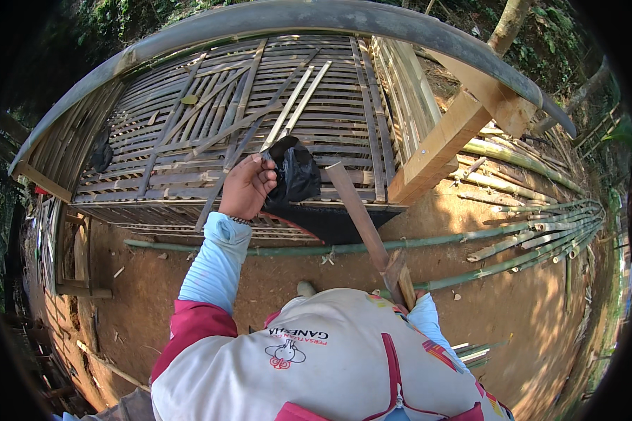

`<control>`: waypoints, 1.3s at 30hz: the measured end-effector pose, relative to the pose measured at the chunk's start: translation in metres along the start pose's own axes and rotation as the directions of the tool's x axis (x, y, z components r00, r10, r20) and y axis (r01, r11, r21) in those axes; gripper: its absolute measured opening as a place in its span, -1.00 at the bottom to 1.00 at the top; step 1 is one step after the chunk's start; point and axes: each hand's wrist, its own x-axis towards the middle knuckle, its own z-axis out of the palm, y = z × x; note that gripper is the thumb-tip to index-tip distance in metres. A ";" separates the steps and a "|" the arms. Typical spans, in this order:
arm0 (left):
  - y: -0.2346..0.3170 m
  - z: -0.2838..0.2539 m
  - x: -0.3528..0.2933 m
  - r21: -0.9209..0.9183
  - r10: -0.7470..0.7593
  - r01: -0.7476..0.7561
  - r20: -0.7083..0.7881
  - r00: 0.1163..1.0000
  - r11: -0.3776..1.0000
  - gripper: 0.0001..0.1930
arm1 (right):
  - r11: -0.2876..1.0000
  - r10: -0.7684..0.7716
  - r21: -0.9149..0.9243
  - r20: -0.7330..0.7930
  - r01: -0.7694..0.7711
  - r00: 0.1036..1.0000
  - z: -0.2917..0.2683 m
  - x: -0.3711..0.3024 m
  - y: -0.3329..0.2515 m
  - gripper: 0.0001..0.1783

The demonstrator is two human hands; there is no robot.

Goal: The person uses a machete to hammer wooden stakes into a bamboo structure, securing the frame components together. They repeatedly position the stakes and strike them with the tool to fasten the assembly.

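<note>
My left hand (pixel 248 188) is closed, its fingers pinching the edge of a crumpled black plastic bag (pixel 298 175) with an opening at its top. The bag is over the front edge of a bamboo slat platform (pixel 126 200). Low at the right, my right hand (pixel 420 294) shows only a sliver and is wrapped round the wooden handle (pixel 402 279) of a machete. The wide brownish machete blade (pixel 358 214) points up and away, its tip just right of the bag. Beneath the bag, a black cloth (pixel 340 223) hangs at the platform's edge.
Loose split bamboo strips (pixel 298 105) lie on the slats. A thick bamboo pole (pixel 316 17) arches over the platform's far side, meeting a squared wooden post (pixel 439 144) at the right. Cut green bamboo poles (pixel 555 235) lie on the dirt ground; a long one runs along the platform's front.
</note>
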 end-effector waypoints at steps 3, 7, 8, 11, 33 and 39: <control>-0.020 0.011 -0.025 -0.191 -0.077 0.085 0.046 0.996 0.978 -0.85 | 0.992 0.117 -0.053 0.096 -0.112 0.988 -0.015 0.000 -0.021 -0.42; -0.052 0.032 -0.056 -0.399 -0.233 0.265 0.129 0.964 0.878 -0.87 | 0.972 0.186 -0.172 0.166 -0.157 0.968 -0.003 -0.006 0.005 -0.39; -0.060 0.036 -0.060 -0.440 -0.268 0.309 0.154 0.951 0.843 -0.88 | 0.968 0.223 -0.155 0.180 -0.196 0.958 0.002 -0.009 0.016 -0.38; -0.085 0.045 -0.069 -0.485 -0.364 0.441 0.249 0.897 0.755 -0.88 | 0.956 0.289 -0.101 0.195 -0.274 0.937 0.003 -0.030 0.023 -0.36; -0.169 0.109 -0.036 -0.023 -0.646 0.690 0.331 0.688 0.724 -0.96 | 0.669 0.733 0.275 -0.090 -0.691 0.674 -0.030 -0.076 0.137 -0.42; -0.192 0.108 -0.015 0.151 -0.574 0.557 0.110 0.811 0.816 -0.91 | 0.719 0.661 0.330 -0.055 -0.612 0.748 -0.090 0.061 0.209 -0.40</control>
